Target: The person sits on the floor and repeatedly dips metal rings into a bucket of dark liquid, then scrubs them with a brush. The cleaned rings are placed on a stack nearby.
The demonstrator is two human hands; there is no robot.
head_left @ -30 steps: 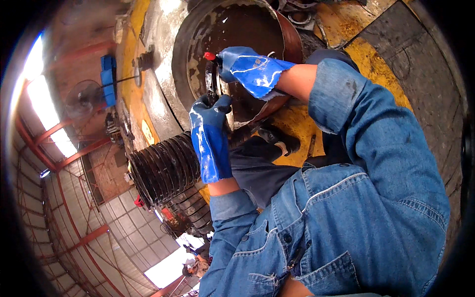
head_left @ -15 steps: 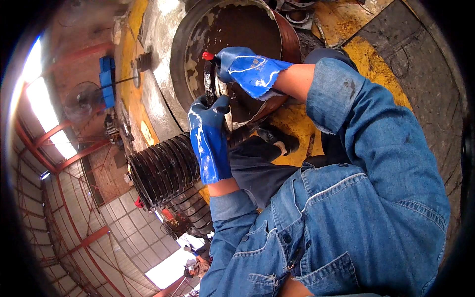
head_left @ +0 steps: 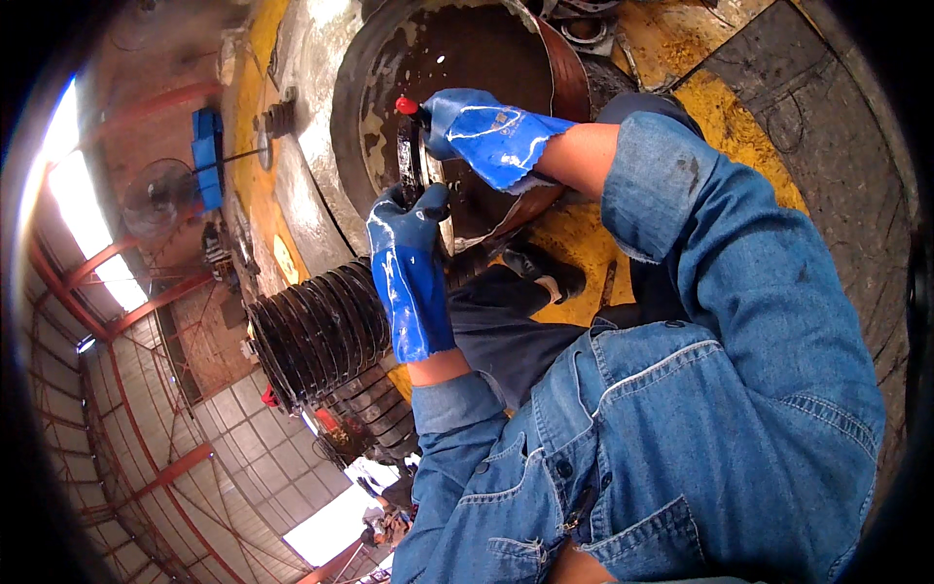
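Note:
My left hand (head_left: 409,238), in a long blue rubber glove, grips the near end of a dark, wet ring-like part (head_left: 410,161) with a pale metal edge. The part stands edge-on over a round metal tub (head_left: 352,146) of dark brown liquid (head_left: 486,63). My right hand (head_left: 491,131), gloved alike, is closed round a black-handled tool (head_left: 407,104) with a red end, against the far side of the part. The tool's working end is hidden behind the glove and the part. Drops and pale flecks show over the liquid.
Left of my left forearm stands a row of black, wet ring-shaped parts (head_left: 316,331). Metal pieces (head_left: 587,31) lie beyond the tub on the oily yellow floor (head_left: 739,117). A dark mat (head_left: 827,127) covers the right side. A fan (head_left: 161,200) stands far left; another person (head_left: 389,526) is at lower left.
Both hands keep their holds. The ring-like part and my left hand have shifted very slightly to the left and up. The pale flecks over the liquid have changed place.

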